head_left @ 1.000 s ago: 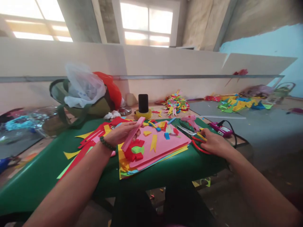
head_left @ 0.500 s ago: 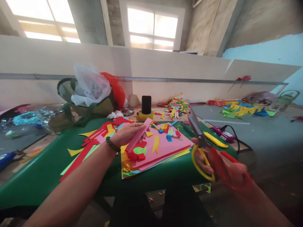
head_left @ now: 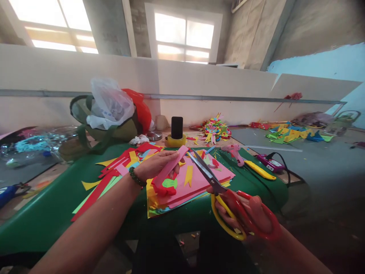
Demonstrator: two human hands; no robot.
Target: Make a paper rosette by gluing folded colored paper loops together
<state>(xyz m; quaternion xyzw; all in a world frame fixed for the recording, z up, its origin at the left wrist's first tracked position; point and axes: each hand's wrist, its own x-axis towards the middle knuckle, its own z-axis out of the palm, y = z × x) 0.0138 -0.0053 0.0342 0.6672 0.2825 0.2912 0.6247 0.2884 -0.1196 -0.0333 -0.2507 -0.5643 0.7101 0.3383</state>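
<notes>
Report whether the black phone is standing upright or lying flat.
Upright: the black phone stands on end, taller than wide, its dark face toward the camera and its lower edge at a yellow base.

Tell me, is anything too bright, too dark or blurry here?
In the head view, the windows glare white and the legs are nearly black; in that head view too, the right hand seems slightly smeared, while the scissors blades look clearer.
</notes>
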